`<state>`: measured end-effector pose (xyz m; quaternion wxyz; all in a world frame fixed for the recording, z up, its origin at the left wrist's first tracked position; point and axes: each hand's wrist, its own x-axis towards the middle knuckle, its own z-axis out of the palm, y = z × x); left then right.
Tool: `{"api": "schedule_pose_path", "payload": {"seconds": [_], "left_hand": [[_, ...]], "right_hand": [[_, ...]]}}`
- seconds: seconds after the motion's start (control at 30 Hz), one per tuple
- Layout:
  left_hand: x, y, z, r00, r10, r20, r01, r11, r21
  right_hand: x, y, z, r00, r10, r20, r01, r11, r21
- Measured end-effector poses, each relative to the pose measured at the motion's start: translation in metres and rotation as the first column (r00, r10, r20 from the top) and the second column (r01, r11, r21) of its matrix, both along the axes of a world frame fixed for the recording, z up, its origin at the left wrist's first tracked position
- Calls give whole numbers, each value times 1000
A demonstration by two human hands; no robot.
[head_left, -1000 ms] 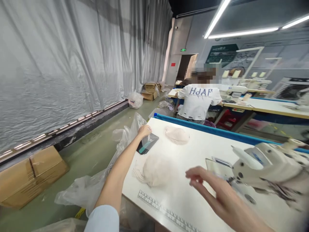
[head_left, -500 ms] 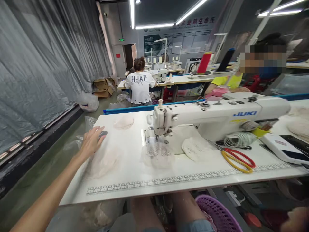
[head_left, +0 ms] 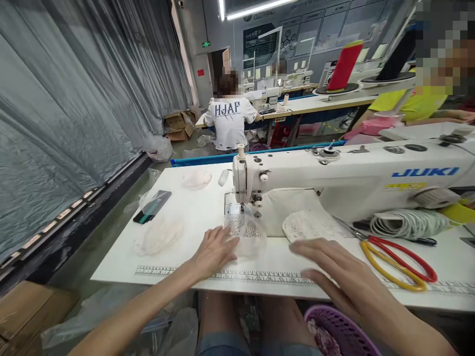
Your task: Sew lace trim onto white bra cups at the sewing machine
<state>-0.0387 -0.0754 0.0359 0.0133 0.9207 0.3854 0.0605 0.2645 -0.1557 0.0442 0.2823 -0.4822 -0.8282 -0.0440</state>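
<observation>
A sheer white lace piece (head_left: 249,241) lies under the needle of a white sewing machine (head_left: 297,168). My left hand (head_left: 214,253) rests at its left edge, fingers stretched out and slightly apart. My right hand (head_left: 336,269) hovers over the front of the table, fingers extended, with nothing held. Just beyond its fingertips is a rounded white lace piece (head_left: 306,225). A dark phone (head_left: 153,206) lies at the table's left side, with a pale, thin fabric piece (head_left: 159,236) in front of it.
Scissors (head_left: 399,262) with red and yellow handles lie right of my right hand, near a coiled pale cord (head_left: 408,223). Another pale piece (head_left: 196,179) sits at the back left. A printed ruler (head_left: 260,278) runs along the front edge. Below stands a purple basket (head_left: 343,331). Two people work beyond.
My left hand has left the phone and moved right to the lace at the needle. My right hand has come up over the table from the lower right. The view has shifted.
</observation>
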Motion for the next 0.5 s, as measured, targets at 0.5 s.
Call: {"api": "schedule_pose_path", "payload": {"seconds": [0.5], "left_hand": [[18,25,14,982,159,106,-169,981,95]], "right_hand": [[-56,82,-14,1000,10,0,-10,998,-57]]}}
